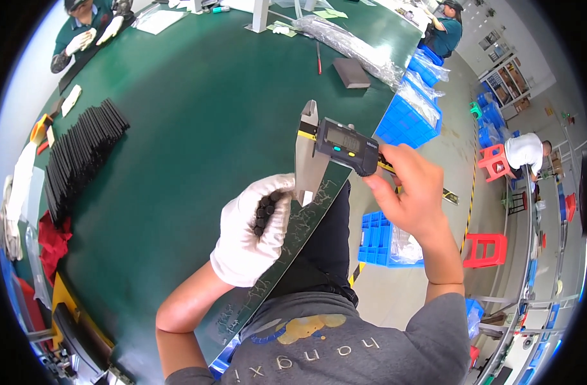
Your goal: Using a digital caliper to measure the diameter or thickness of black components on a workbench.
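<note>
My left hand (248, 239), in a white glove, is closed round a bundle of several black rods (265, 212), whose round ends point up out of the fist. In my bare right hand (410, 186) is a digital caliper (346, 146) with a dark display body, gripped at its right end. Its metal jaws (307, 168) hang just right of the gloved fingers, and their lower tips look nearly together. Whether the jaws touch a rod or the glove, I cannot tell. On the green table at left lies a large pile of similar black rods (88, 151).
A dark block (351, 73), a red-handled tool (318, 59) and a plastic-wrapped bundle (348, 45) lie on the far table (197, 96). Blue crates (409, 119) stand along its right edge. A red cloth (53, 240) is at left. Co-workers (88, 32) sit at the far side.
</note>
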The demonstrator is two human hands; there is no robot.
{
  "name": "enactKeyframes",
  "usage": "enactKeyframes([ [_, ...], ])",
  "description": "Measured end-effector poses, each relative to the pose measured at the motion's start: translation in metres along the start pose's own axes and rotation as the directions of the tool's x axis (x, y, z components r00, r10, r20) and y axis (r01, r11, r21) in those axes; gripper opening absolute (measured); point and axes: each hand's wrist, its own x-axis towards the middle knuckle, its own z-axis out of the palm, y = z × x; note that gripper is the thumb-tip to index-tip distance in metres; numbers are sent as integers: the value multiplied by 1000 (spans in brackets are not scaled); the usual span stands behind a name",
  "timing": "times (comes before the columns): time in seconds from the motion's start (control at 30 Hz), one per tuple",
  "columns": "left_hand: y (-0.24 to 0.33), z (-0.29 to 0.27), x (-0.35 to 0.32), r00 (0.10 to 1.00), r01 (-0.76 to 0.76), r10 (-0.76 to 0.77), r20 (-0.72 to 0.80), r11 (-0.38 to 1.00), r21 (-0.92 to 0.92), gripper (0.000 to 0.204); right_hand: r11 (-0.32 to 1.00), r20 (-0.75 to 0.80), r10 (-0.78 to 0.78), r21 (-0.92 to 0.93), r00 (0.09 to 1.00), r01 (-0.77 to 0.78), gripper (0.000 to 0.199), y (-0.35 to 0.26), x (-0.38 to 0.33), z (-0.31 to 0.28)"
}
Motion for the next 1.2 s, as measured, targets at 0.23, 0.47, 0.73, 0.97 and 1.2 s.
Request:
enactKeyframes([
  [0.23,-12,-2,5,975,-221,220,41,975,13,24,999,36,-26,39,999,25,29,-6,9,6],
  [0.47,-7,-1,6,985,-163,164,60,986,-20,22,998,28,-58,36,998,57,30,-1,10,8],
  [0.73,-1,-5,8,987,-87,90,132,996,-22,20,997,28,-70,-24,997,70,30,-1,15,5],
  [0.97,0,-6,8,977,-153,151,148,988,3,22,994,-56,-108,-1,993,108,30,5,12,8],
  [1.2,-2,-9,9,981,-106,108,161,994,-23,22,997,25,-79,-5,997,80,30,0,12,6],
])
